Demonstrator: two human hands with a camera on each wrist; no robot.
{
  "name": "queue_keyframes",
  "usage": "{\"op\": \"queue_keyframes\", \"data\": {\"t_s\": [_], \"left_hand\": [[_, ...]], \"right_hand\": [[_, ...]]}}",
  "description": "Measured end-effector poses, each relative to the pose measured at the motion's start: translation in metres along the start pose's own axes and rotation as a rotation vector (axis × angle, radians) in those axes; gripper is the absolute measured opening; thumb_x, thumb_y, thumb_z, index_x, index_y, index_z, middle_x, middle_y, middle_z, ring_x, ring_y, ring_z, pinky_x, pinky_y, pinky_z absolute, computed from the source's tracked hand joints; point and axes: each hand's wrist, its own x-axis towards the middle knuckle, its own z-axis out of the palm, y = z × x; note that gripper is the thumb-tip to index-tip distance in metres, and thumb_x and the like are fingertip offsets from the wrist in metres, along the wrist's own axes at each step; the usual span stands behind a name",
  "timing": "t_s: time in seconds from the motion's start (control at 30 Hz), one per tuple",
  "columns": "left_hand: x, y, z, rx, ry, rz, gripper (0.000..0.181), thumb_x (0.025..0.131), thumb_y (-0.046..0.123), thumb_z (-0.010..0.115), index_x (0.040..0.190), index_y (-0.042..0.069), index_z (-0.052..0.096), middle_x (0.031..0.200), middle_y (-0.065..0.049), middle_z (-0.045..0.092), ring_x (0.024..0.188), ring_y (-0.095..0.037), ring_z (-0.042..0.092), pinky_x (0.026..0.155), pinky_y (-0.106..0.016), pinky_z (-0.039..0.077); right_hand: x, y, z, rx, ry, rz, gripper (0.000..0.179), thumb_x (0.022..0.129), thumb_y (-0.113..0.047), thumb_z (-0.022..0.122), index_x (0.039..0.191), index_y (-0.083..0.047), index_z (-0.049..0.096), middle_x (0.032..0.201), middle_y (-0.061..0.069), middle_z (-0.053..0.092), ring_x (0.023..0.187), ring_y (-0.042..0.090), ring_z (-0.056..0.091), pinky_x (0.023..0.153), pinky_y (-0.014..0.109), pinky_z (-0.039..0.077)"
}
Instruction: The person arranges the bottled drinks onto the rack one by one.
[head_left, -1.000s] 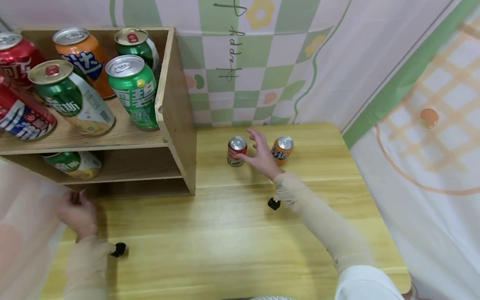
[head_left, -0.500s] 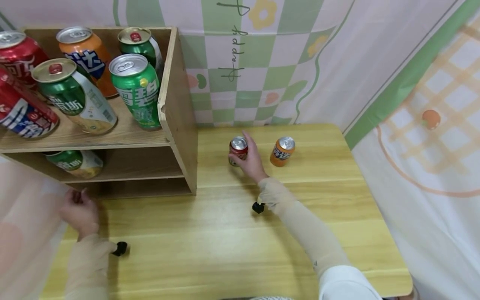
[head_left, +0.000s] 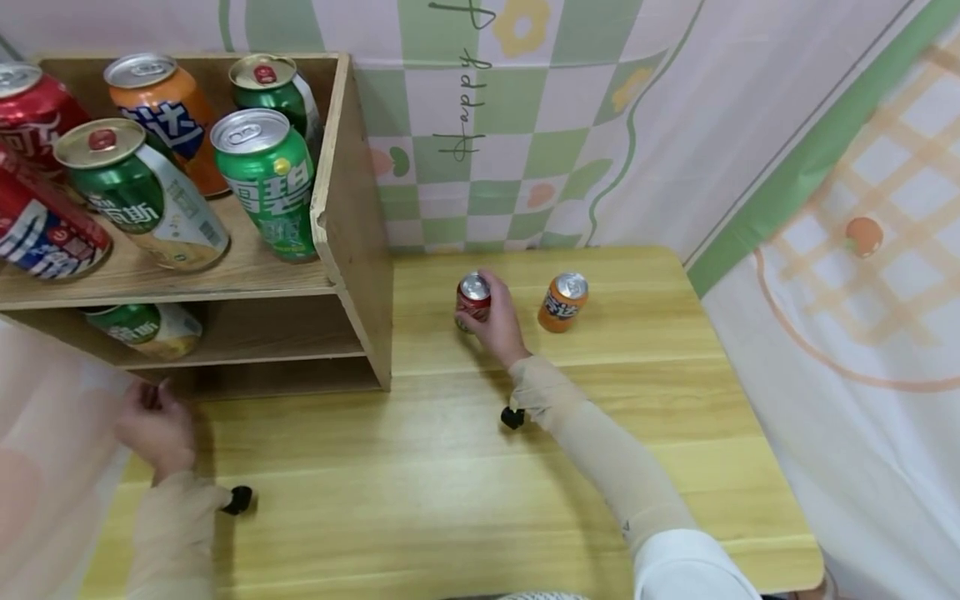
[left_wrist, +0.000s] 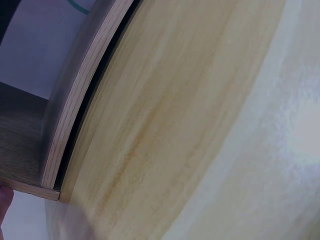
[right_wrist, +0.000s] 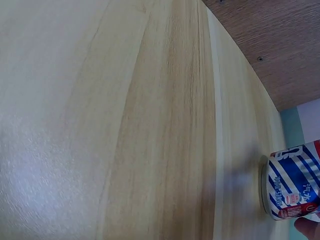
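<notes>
On the table's far side, my right hand (head_left: 497, 325) holds a small red soda can (head_left: 475, 287), thumb on its near side and fingers round its right. The right wrist view shows the can's blue and white stripes (right_wrist: 296, 182) with a fingertip (right_wrist: 306, 227) beside it; the can stands upright. An orange soda can (head_left: 562, 302) stands just to the right, apart from the hand. My left hand (head_left: 156, 429) is near the lower front of the wooden shelf (head_left: 363, 242), fingers loosely curled, no object seen in it. One fingertip (left_wrist: 4, 197) appears at the shelf's edge.
Several cans, including a green can (head_left: 266, 183), stand on the shelf's upper level. Another green can (head_left: 153, 325) lies or leans on the level below, partly hidden. The wooden table (head_left: 420, 467) meets a patterned cloth (head_left: 480, 200) behind.
My right hand has moved left from between the two cans and closed its fingers round the red can. The left hand has stayed in place.
</notes>
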Motion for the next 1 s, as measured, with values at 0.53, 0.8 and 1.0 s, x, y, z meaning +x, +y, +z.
{"op": "queue_keyframes", "data": {"t_s": [0.53,0.8,1.0], "left_hand": [[0.0005,-0.001,-0.0002,-0.012,-0.003,-0.023,0.021,0.097,0.013,0.06,0.106,0.0,0.074,0.077,0.034,0.049,0.076,0.02,0.042,0.083,-0.008,0.046],[0.0015,-0.0022,0.0004,-0.027,0.012,-0.023,0.013,0.095,0.01,0.062,0.091,0.017,0.072,0.081,0.017,0.059,0.073,0.019,0.041,0.077,-0.006,0.042],[0.0012,-0.0014,0.0004,-0.01,-0.004,-0.022,0.019,0.096,0.011,0.061,0.102,-0.005,0.07,0.077,0.028,0.052,0.072,0.019,0.039,0.077,-0.007,0.04]], "right_hand": [[0.0016,0.0011,-0.0022,-0.002,-0.012,0.003,0.082,0.083,-0.006,0.084,0.149,-0.005,0.036,0.148,0.021,0.044,0.137,0.036,0.045,0.116,0.047,0.037],[0.0014,-0.0012,-0.0041,0.029,-0.029,0.024,0.079,0.085,-0.006,0.082,0.149,-0.005,0.036,0.148,0.02,0.044,0.137,0.035,0.045,0.116,0.045,0.037],[0.002,-0.0021,-0.0067,0.054,-0.045,0.033,0.079,0.085,-0.005,0.082,0.149,-0.005,0.036,0.148,0.02,0.044,0.137,0.035,0.045,0.116,0.045,0.038]]}}
